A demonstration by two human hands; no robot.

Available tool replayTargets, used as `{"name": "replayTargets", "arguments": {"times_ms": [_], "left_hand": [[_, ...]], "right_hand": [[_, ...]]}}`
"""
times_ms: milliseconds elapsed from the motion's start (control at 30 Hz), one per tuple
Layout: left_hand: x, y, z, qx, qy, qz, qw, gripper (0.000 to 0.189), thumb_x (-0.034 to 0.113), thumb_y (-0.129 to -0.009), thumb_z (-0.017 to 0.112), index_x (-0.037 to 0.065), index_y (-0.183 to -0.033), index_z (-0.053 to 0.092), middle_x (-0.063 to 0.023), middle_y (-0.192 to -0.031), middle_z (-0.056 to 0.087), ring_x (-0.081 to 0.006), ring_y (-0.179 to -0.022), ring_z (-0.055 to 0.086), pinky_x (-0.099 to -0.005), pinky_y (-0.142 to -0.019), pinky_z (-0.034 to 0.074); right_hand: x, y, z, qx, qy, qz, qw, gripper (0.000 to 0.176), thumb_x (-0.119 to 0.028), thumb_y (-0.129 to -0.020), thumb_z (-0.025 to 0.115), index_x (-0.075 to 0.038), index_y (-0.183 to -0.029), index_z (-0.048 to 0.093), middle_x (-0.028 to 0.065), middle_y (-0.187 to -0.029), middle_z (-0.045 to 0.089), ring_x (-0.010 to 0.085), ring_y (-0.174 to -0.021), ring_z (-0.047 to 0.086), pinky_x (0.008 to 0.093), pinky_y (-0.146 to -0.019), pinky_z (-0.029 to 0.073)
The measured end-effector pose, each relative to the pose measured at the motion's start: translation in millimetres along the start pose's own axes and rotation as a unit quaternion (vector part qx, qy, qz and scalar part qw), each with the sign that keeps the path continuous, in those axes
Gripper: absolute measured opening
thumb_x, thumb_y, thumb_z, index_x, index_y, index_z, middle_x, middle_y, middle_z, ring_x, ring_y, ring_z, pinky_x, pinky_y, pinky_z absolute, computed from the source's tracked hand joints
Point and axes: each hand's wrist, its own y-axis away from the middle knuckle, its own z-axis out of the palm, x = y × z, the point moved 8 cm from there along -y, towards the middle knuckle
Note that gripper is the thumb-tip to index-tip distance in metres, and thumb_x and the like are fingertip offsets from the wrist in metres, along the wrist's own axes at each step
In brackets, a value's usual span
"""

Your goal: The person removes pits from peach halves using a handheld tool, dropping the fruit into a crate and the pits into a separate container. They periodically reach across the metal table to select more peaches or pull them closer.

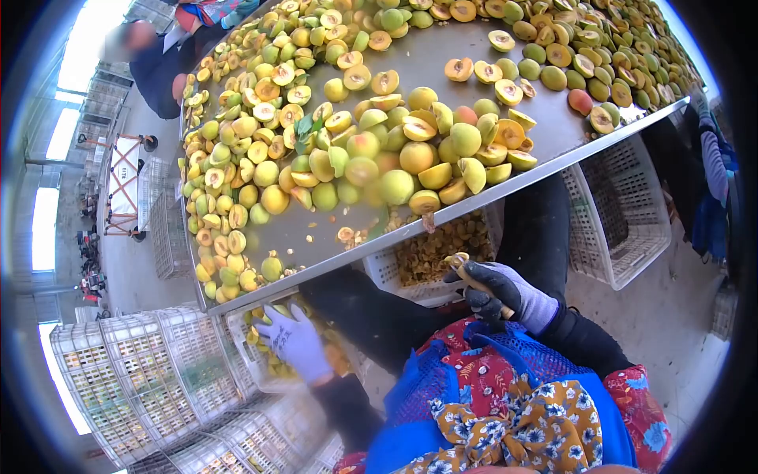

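My left hand [294, 341], in a pale lilac glove, is stretched out with fingers spread over a white crate [243, 341]. Cut yellow-green stone fruit [278, 365] lies in that crate, under and around the hand. In front of my body, my right hand [513, 294], gloved in lilac and black, is closed round a wooden-handled tool [483, 287]. The tool's small rounded end points up and left; its exact shape is too small to make out. Whole and halved stone fruit [417, 158] covers much of the metal table [505, 175] ahead of me.
Under the table edge, a white crate [382, 267] holds brown pits [442, 249]. Another plastic crate [616, 213] stands to the right, and stacked crates [150, 371] fill the lower left. Co-workers [158, 71] are at the far left and the right [714, 174]. A wheeled cart [125, 186] stands beyond.
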Motion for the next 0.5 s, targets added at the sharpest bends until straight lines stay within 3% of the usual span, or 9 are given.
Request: {"name": "replayTargets", "arguments": {"times_ms": [33,67,100,200,267,367,400,433,500], "left_hand": [[15,-9,-3,0.024,-0.061,0.031,0.997,0.049,0.031,-0.094,0.058,-0.002,-0.13,0.049,-0.0265,-0.123,0.053,-0.0424,-0.106,0.057,-0.0466,-0.09,0.046],[49,-22,-10,-0.031,0.15,0.04,0.987,0.047,0.027,-0.092,0.06,-0.002,-0.128,0.05,-0.0266,-0.118,0.053,-0.0422,-0.106,0.056,-0.0463,-0.09,0.046],[89,-24,-11,-0.03,0.222,0.108,0.969,0.046,0.023,-0.089,0.062,-0.001,-0.128,0.051,-0.0262,-0.116,0.053,-0.0427,-0.105,0.055,-0.0462,-0.09,0.046],[227,-20,-14,-0.026,0.165,0.426,0.889,0.063,0.019,-0.078,0.07,0.005,-0.135,0.047,-0.0201,-0.121,0.052,-0.0361,-0.111,0.054,-0.0442,-0.091,0.049],[271,-18,31,-0.077,0.099,0.495,0.86,0.069,0.022,-0.075,0.073,0.008,-0.137,0.045,-0.0194,-0.122,0.052,-0.0363,-0.109,0.056,-0.0445,-0.09,0.05],[262,-36,16,-0.161,0.161,0.428,0.875,0.072,0.026,-0.073,0.074,0.008,-0.136,0.045,-0.0194,-0.12,0.052,-0.0366,-0.106,0.057,-0.045,-0.089,0.05],[248,-41,21,-0.174,0.267,0.392,0.863,0.065,0.019,-0.072,0.069,0.006,-0.131,0.046,-0.0173,-0.121,0.054,-0.0324,-0.103,0.061,-0.0403,-0.086,0.053],[233,-40,29,-0.297,0.435,0.3,0.796,0.064,0.015,-0.071,0.065,0.005,-0.131,0.045,-0.0165,-0.121,0.055,-0.0306,-0.103,0.061,-0.0383,-0.084,0.054],[208,-19,42,-0.484,0.69,0.064,0.535,0.064,0.009,-0.07,0.058,0.004,-0.132,0.044,-0.0149,-0.122,0.056,-0.0269,-0.103,0.062,-0.0341,-0.081,0.056]], "right_hand": [[0,0,0,0.008,0.02,0.001,1.0,0.03,-0.039,-0.101,0.049,-0.01,-0.106,0.056,-0.0005,-0.06,0.05,0.006,-0.04,0.044,0.0185,-0.037,0.034],[-1,-1,0,0.017,0.039,0.0,0.999,0.029,-0.038,-0.101,0.049,-0.011,-0.106,0.056,-0.0006,-0.061,0.051,0.0058,-0.04,0.045,0.0183,-0.037,0.034],[-1,-1,-1,0.028,0.058,-0.002,0.998,0.027,-0.038,-0.101,0.049,-0.012,-0.107,0.056,-0.0007,-0.061,0.051,0.0055,-0.041,0.045,0.018,-0.037,0.035],[-7,4,4,0.048,0.138,0.007,0.989,0.026,-0.037,-0.101,0.051,-0.012,-0.107,0.056,-0.0007,-0.064,0.053,0.0046,-0.041,0.046,0.0178,-0.036,0.033],[-12,6,2,0.047,0.159,-0.006,0.986,0.03,-0.038,-0.101,0.051,-0.009,-0.107,0.057,-0.0005,-0.066,0.054,0.0047,-0.042,0.046,0.0192,-0.037,0.034],[-23,13,0,0.054,0.205,-0.049,0.976,0.031,-0.036,-0.101,0.052,-0.006,-0.107,0.058,-0.0002,-0.067,0.054,0.0046,-0.046,0.048,0.0198,-0.041,0.036],[-27,14,1,0.065,0.216,-0.076,0.971,0.03,-0.034,-0.101,0.052,-0.005,-0.107,0.058,0.0002,-0.067,0.054,0.0049,-0.049,0.049,0.0212,-0.043,0.038],[-32,14,3,0.074,0.228,-0.103,0.965,0.029,-0.033,-0.1,0.053,-0.005,-0.107,0.058,0.0006,-0.067,0.053,0.0053,-0.052,0.05,0.0227,-0.045,0.039],[-42,15,11,0.087,0.315,-0.179,0.928,0.028,-0.029,-0.1,0.054,-0.003,-0.107,0.058,0.0027,-0.066,0.053,0.0085,-0.056,0.053,0.0266,-0.048,0.042]]}}
